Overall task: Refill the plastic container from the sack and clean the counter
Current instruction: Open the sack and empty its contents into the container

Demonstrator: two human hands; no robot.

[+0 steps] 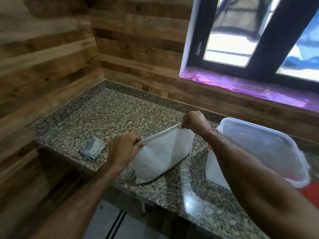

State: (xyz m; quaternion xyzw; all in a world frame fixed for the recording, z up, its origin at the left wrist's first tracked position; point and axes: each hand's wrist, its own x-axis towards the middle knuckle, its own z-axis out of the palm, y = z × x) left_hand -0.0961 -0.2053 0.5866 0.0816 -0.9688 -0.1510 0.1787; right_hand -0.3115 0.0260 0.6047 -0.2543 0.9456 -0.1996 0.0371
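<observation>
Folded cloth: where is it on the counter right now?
In the head view the folded cloth lies flat on the granite counter, left of the left hand and the white sack, near the counter's front-left edge.

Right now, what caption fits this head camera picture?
Both hands stretch a white sack's top edge on the granite counter.

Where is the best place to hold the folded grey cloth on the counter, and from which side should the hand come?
Pinch the folded cloth at its near layered edge, coming from above on the counter's front side. It lies flat, and only there do the stacked folds offer a lip, probably.
</observation>
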